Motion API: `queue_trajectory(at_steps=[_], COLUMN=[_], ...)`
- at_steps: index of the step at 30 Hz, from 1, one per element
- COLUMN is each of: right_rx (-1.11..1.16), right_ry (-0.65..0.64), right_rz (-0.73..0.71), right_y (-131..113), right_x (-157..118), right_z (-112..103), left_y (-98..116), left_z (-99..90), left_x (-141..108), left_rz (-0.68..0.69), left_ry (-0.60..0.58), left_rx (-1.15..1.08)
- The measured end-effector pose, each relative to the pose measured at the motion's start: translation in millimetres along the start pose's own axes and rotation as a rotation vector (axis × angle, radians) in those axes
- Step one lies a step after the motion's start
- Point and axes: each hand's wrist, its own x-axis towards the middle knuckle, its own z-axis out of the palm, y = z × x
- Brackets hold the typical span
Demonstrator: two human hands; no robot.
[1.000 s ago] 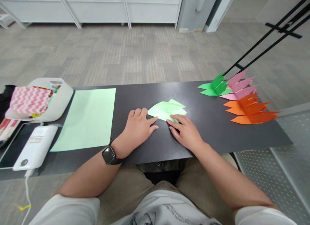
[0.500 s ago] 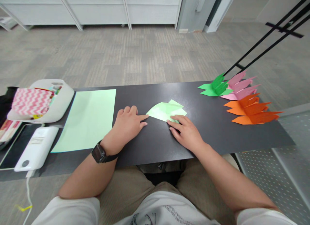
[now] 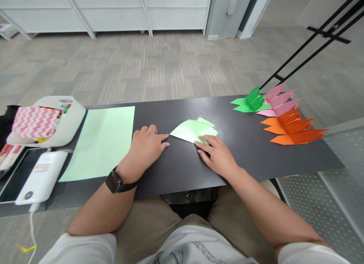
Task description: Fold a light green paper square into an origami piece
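Observation:
A folded light green paper lies on the dark table in front of me, its pointed end to the left and a small peak at its upper right edge. My right hand rests its fingertips on the lower right part of the paper, fingers apart, partly covering that edge. My left hand lies on the table at the left, index finger and thumb stretched out. The index fingertip is at the paper's left point; whether it presses on it is hard to tell. A black smartwatch is on my left wrist.
A large light green sheet lies at the left. Beyond it stand a white basket with a pink zigzag pouch and a white power bank with a cable. Green, pink and orange folded paper shapes sit at the right.
Very little differs. The view has shifted slightly; both hands and the folded paper keep almost the same places relative to each other.

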Motion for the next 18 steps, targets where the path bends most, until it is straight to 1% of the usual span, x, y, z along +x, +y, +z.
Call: queue_trajectory(at_steps=[3,5,7,8,10,12,13,14,15,16,18], right_rx=[-0.007,-0.009,-0.010,-0.012,-0.019,-0.030,-0.034,-0.036,-0.037,-0.037,-0.036], right_ry=[-0.008,-0.013,-0.017,-0.018,-0.020,-0.023,-0.023,-0.022,-0.020,-0.017,-0.013], right_rz=[-0.005,-0.002,-0.004,-0.007,-0.012,-0.019,-0.022,-0.024,-0.026,-0.029,-0.033], right_y=[0.0,0.3,0.4,0.3,0.0,-0.4,-0.6,-0.6,-0.4,-0.1,1.2], right_x=[-0.2,-0.2,0.0,0.1,0.5,0.8,0.9,1.0,1.0,1.0,0.9], right_z=[-0.1,-0.2,-0.5,-0.6,-1.0,-1.4,-1.5,-1.6,-1.5,-1.3,-0.6], left_y=[-7.9,-9.9,-5.2,0.0,15.3,33.2,41.5,48.6,54.3,58.2,61.6], left_z=[0.4,-2.5,-5.8,-6.9,-6.2,-1.5,2.2,6.3,10.7,15.0,22.9], left_x=[1.9,3.5,3.7,2.8,-0.9,-6.3,-8.9,-10.9,-12.3,-12.9,-11.9], left_rz=[-0.074,-0.104,-0.057,0.009,0.227,0.517,0.622,0.667,0.682,0.686,0.650], left_ry=[0.104,0.201,0.308,0.348,0.375,0.330,0.295,0.281,0.267,0.253,0.229], left_rx=[0.019,-0.017,-0.102,-0.155,-0.263,-0.330,-0.327,-0.318,-0.305,-0.293,-0.283])
